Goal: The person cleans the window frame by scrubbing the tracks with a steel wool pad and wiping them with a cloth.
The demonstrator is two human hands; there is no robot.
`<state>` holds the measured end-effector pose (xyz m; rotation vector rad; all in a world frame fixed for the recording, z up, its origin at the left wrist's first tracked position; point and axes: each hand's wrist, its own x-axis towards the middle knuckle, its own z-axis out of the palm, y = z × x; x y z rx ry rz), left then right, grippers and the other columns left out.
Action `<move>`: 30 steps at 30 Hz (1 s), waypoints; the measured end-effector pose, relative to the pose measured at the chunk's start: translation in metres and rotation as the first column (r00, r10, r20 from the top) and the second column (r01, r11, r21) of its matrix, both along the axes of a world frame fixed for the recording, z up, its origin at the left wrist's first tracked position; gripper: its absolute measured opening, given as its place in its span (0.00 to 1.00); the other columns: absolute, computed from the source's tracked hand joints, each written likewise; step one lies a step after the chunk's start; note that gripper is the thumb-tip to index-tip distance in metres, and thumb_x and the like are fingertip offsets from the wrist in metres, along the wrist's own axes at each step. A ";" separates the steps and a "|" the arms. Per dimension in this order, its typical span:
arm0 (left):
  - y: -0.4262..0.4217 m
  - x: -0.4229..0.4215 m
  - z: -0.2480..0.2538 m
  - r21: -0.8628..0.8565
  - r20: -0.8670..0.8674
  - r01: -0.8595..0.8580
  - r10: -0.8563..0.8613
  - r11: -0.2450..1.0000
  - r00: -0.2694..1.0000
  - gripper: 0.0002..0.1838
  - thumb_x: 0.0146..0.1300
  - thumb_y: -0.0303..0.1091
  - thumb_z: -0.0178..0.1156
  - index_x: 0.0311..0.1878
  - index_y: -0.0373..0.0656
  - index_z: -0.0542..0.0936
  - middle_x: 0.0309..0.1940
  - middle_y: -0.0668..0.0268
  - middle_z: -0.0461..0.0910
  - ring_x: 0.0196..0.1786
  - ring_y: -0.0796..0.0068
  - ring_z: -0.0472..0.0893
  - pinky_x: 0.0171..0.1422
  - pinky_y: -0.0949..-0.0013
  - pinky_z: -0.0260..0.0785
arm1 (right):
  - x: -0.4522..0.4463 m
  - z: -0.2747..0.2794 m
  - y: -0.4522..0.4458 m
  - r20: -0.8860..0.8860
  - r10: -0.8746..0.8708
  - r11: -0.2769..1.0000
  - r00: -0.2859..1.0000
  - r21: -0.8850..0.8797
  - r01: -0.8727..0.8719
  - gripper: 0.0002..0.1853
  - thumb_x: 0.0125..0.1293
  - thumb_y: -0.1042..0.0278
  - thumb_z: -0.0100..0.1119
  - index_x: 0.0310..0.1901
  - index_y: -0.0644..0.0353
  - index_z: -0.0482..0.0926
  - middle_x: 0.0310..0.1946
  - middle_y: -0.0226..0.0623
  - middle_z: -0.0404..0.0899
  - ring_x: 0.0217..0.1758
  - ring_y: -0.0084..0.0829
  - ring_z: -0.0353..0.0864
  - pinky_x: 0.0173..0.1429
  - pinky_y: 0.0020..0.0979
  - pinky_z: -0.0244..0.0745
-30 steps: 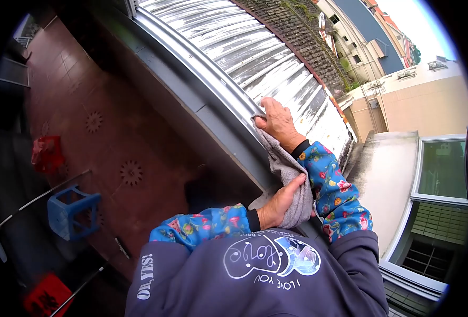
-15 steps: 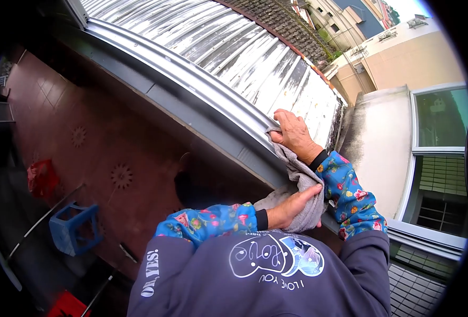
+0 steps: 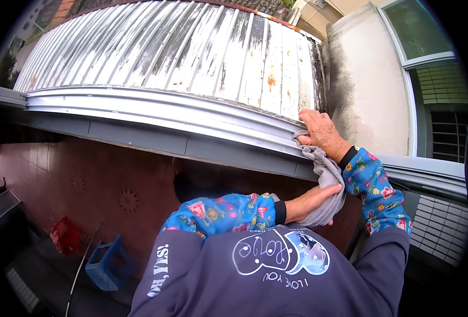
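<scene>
A crumpled grey cloth [image 3: 327, 170] stretches between my two hands over the right part of the silver metal window track [image 3: 181, 112]. My right hand [image 3: 322, 131] grips the cloth's upper end, with the thumb and fingers bent at the track's outer edge. Lower down, close to my chest, my left hand [image 3: 314, 204] is closed around the bunched lower part of the cloth, thumb on top. Both forearms wear blue floral sleeve covers [image 3: 377, 186] with dark cuffs.
Beyond the track lies a white, worn corrugated roof [image 3: 191, 50]. A stained wall [image 3: 368, 84] and a framed window [image 3: 437, 105] stand at right. Grey ledge tiles [image 3: 139, 138] run below the track. On the reddish floor are a blue stool [image 3: 107, 267] and a red bag [image 3: 65, 236].
The view has turned, so the track now runs closer to level. Both hands appear slightly further right and still hold the cloth.
</scene>
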<state>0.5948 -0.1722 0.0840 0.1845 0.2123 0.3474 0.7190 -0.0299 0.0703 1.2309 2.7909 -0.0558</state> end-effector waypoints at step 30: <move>-0.007 0.028 0.010 0.139 -0.135 0.314 -0.296 0.939 0.946 0.40 0.59 0.52 0.61 0.66 0.38 0.58 0.48 0.53 0.72 0.37 0.60 0.79 0.33 0.61 0.76 | 0.086 0.091 -0.077 -0.120 -0.812 0.568 0.571 -0.387 0.726 0.12 0.61 0.65 0.58 0.27 0.66 0.74 0.18 0.30 0.71 0.25 0.20 0.70 0.29 0.27 0.65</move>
